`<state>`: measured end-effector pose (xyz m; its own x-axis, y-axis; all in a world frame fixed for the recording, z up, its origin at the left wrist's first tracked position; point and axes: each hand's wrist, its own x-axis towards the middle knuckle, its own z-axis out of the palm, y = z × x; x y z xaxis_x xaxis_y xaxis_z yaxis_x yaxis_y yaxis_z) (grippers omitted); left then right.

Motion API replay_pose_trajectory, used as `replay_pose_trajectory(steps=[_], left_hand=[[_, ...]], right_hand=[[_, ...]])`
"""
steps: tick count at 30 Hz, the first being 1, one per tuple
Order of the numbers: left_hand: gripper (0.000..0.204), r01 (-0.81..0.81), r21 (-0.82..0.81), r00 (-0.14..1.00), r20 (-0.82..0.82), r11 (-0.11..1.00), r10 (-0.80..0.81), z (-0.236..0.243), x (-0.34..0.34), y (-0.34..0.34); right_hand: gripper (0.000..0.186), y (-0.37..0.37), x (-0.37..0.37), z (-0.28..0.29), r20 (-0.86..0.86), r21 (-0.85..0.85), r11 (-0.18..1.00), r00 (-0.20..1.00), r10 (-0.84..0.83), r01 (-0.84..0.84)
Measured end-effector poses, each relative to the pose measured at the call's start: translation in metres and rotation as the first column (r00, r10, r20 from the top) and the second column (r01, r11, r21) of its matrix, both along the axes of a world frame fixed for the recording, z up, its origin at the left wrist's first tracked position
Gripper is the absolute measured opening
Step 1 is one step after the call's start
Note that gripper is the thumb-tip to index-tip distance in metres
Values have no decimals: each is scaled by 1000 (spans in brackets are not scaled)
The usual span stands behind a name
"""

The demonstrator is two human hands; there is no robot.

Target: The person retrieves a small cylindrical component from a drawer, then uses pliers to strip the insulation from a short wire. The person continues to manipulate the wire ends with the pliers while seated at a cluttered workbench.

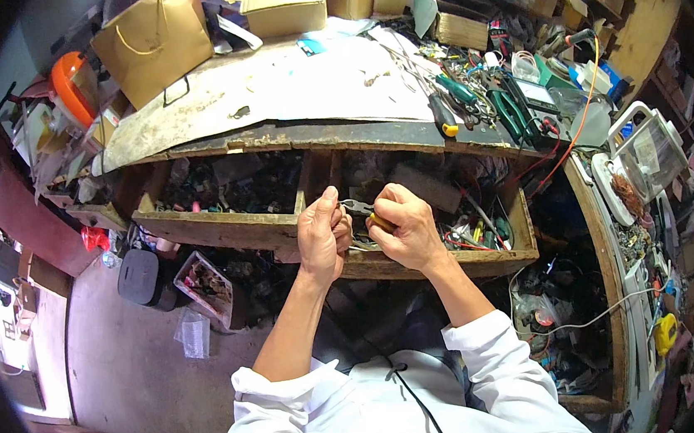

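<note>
Pliers (359, 207) are held above the open wooden drawer (485, 262), fingers of the right hand (405, 226) wrapped round their yellow grips (380, 224), a hold suited to squeezing, nose close to the left hand (321, 234), whose fingers curl together, perhaps pinching something too small to tell.

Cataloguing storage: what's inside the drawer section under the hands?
A brownish block, a thin pale rod and mixed small parts. Left hand, right hand and tool cover some; anything beneath is hidden.
</note>
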<state>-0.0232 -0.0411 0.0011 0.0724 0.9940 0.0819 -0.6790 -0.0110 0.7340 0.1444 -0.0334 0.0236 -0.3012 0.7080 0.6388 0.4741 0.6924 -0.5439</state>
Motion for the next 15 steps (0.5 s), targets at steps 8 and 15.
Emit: replay_pose_trajectory(steps=[8, 15], left_hand=[[41, 63, 6, 995, -79, 998, -62, -5, -9, 7], [38, -6, 39, 981, -194, 999, 13, -5, -5, 6]], right_hand=[[21, 2, 0, -2, 73, -1, 1000, 997, 20, -19], [21, -1, 0, 1, 149, 1, 1000, 989, -16, 16]])
